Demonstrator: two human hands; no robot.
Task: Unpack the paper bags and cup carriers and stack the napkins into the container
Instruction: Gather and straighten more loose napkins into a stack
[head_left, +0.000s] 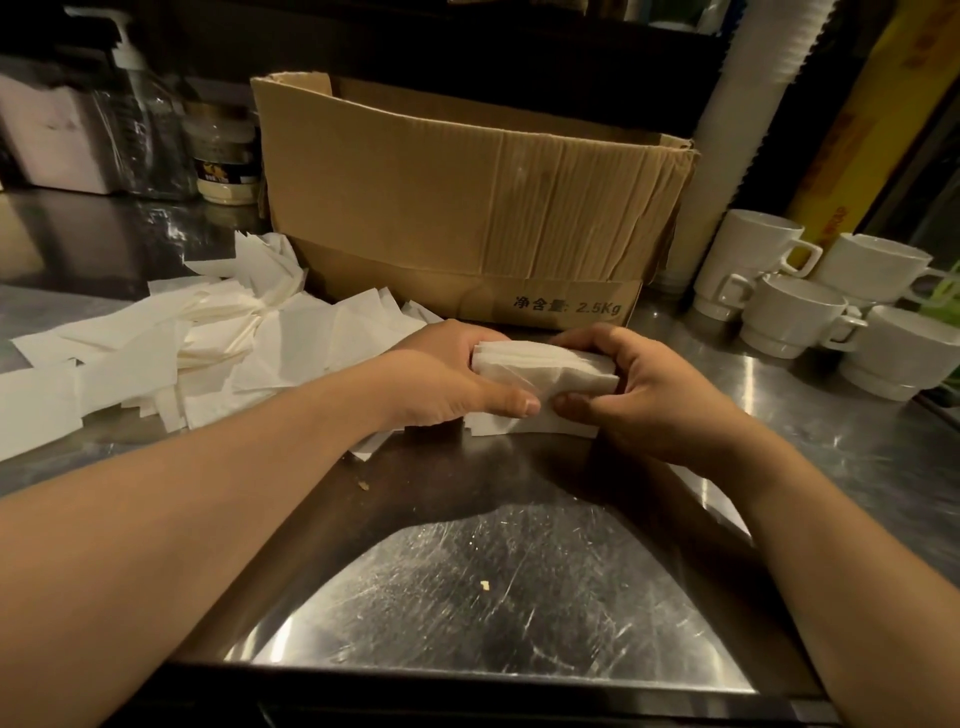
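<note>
Steel counter, dim kitchen. Napkin stack is held mid-counter between left hand and right hand, long axis left-right. Cardboard box stands just behind; loose napkins lie toward left edge.

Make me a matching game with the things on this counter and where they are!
Things:
1. napkin stack
2. cardboard box
3. white cups
4. loose napkins

Places:
A. spread out on the left of the counter
B. piled at the right of the counter
C. held between both hands
D. standing behind the hands

Pairs: 1-C, 2-D, 3-B, 4-A
</note>
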